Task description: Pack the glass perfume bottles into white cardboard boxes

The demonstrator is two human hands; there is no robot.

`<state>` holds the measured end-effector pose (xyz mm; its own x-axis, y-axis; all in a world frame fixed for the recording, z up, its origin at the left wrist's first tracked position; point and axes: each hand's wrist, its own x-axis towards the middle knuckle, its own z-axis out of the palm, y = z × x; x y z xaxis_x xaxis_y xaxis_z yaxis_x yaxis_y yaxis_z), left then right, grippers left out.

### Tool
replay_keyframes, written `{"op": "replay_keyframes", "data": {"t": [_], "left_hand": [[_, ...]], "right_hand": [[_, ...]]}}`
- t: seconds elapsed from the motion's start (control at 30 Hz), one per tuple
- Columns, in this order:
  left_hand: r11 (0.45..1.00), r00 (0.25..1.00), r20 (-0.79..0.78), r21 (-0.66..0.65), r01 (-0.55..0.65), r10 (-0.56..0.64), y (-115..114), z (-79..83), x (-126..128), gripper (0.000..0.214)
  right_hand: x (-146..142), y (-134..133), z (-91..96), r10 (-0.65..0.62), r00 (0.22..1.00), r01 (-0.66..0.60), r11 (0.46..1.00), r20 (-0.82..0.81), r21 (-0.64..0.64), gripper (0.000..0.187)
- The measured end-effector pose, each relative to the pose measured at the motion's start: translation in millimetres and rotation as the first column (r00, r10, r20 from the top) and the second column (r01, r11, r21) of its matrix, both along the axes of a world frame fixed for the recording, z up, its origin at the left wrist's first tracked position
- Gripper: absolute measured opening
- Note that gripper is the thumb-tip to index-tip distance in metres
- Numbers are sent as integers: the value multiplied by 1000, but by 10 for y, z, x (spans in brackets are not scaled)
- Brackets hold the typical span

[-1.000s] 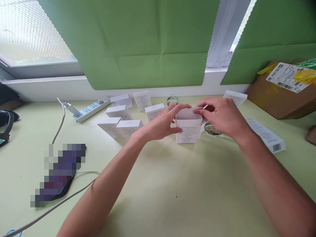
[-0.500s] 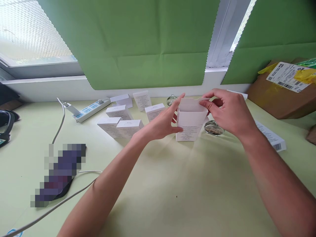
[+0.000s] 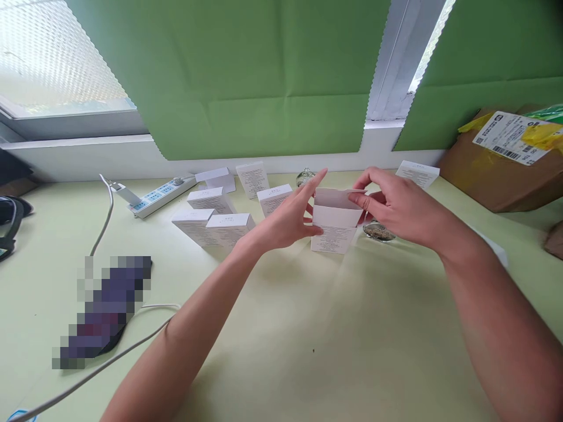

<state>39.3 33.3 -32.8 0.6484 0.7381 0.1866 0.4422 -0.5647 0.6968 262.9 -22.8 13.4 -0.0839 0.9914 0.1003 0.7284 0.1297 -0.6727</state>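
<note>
A small white carton (image 3: 333, 240) with printed text stands upright on the table, its top end raised in flaps. My left hand (image 3: 288, 220) holds the carton's left side, thumb on the front face and index finger stretched upward. At the upper right edge, my right hand (image 3: 391, 202) pinches the carton's back flap between thumb and fingers. Just right of the carton, partly under my right hand, lies a round, clear glass-like object (image 3: 379, 231). A similar clear object (image 3: 305, 177) sits behind my left hand. The carton's inside cannot be seen.
Several closed white cartons (image 3: 231, 230) stand to the left, near a power strip (image 3: 162, 196). Another carton (image 3: 417, 173) stands at the back right, beside a brown cardboard box (image 3: 497, 176). A blurred-out dark object (image 3: 108, 310) and a white cable (image 3: 101, 370) lie at left.
My right hand has moved slightly down and left, and the flap it pinches now sits lower. The carton at the back right shows more. My left hand keeps its hold.
</note>
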Motion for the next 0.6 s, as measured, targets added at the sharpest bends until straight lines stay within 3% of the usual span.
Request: {"op": "replay_keyframes", "data": {"t": [0.43,0.6], "left_hand": [[998,1000,-23,-61,5,-7,-3,14,-6,94],[988,1000,-27,-154,10,-14,-65,88,2,68]], "right_hand": [[16,112,-169,54,998,-52,997,32,-53,23],[21,66,-121,110,994,-110,989,-7,-101,37]]}}
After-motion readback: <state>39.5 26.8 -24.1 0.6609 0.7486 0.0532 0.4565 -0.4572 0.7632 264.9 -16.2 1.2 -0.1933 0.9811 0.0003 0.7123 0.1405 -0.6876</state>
